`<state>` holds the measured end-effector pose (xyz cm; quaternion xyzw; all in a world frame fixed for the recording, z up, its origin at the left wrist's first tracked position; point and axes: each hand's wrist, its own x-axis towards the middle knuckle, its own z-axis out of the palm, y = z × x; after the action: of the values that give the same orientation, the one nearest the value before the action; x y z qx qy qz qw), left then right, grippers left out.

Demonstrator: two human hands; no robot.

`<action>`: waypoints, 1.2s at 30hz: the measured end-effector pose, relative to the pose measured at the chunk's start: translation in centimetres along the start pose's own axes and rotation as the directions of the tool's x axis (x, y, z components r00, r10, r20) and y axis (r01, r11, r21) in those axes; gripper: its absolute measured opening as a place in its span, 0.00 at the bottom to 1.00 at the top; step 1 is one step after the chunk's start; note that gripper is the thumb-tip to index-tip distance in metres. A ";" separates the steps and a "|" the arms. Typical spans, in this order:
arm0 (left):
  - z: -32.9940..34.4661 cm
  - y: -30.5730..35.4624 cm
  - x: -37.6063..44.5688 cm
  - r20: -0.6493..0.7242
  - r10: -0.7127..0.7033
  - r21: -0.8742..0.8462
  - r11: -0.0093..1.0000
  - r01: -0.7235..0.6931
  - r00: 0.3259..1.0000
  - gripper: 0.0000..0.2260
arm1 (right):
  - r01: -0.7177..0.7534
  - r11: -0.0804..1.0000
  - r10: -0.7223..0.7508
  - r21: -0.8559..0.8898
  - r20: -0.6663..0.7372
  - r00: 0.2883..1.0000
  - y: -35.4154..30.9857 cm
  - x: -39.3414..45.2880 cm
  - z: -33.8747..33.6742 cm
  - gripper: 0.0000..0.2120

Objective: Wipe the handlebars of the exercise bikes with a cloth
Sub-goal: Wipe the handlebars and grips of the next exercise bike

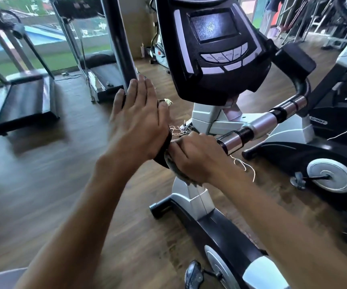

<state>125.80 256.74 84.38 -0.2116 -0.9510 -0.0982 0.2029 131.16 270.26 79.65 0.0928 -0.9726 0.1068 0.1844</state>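
Observation:
An exercise bike stands right in front of me, its black console [216,46] at the top. The right handlebar [264,124] shows chrome sensor sections and black rings. My left hand [139,119] lies flat along the black left handlebar grip [162,157], fingers stretched out against it. My right hand [195,157] is closed around a frayed grey cloth [178,172], pressing it on the bar where the two handlebars meet. Loose threads of the cloth hang out beside my right hand.
Two treadmills [24,97] stand at the left by the glass wall. A second exercise bike [331,178] is close on the right. The floor is brown wood. A pedal [193,276] sticks out at the bottom. A person stands far back at the top right.

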 end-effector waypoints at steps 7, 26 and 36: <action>0.3 -3.6 0.4 -0.095 0.168 -0.249 0.950 -0.187 0.981 0.26 | 0.053 0.999 -0.053 -0.007 -0.217 0.975 -0.3 -2.0 1.6 0.20; -0.2 -9.8 9.4 0.009 0.306 -0.258 0.921 -0.293 0.952 0.23 | -0.136 0.981 0.158 0.138 -0.167 0.973 -5.3 10.9 -0.7 0.33; 2.0 -10.7 9.3 -0.127 0.337 -0.284 0.888 -0.360 0.933 0.25 | -0.024 0.997 0.039 0.076 -0.196 0.980 -6.6 8.9 -0.1 0.33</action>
<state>112.70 251.07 85.51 -0.4038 -0.8628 -0.2125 0.2176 124.48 262.64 84.22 0.0732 -0.9463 0.1540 0.2747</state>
